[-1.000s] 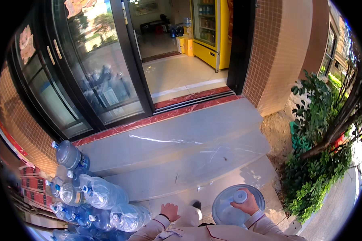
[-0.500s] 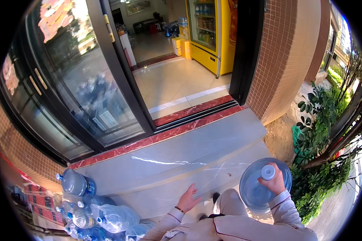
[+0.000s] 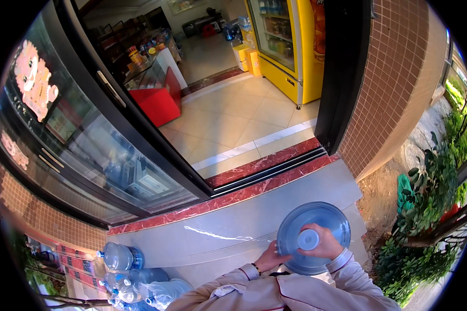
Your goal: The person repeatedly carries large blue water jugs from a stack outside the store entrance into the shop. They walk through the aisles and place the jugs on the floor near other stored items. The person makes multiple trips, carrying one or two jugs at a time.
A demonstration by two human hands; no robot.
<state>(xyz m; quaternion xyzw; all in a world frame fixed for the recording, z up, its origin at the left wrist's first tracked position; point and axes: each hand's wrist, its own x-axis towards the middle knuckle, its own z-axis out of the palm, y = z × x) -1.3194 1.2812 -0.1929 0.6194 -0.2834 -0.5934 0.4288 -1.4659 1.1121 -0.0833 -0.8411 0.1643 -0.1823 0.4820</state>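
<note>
A large blue water-cooler bottle (image 3: 327, 216) is in front of me, its white-capped neck pointing up toward me. My right hand (image 3: 323, 242) wraps round that neck, just below the cap (image 3: 308, 239). At the bottle's left side is my left hand (image 3: 270, 257), its fingers stretched out against or very near the wall; contact is hard to make out. The bottle's underside is hidden from view.
Grey stone steps (image 3: 228, 220) rise to a red marble sill with a sliding-door track (image 3: 275, 173). Inside stand a yellow drinks fridge (image 3: 290, 57) and a red counter (image 3: 155, 101). More water bottles (image 3: 122, 256) cluster at the left; shrubs (image 3: 420, 254) grow right.
The bottle has moved left and forward in my right hand. My left hand has come over to its side. My view is nearer the doorway, and the glass door has slid further left.
</note>
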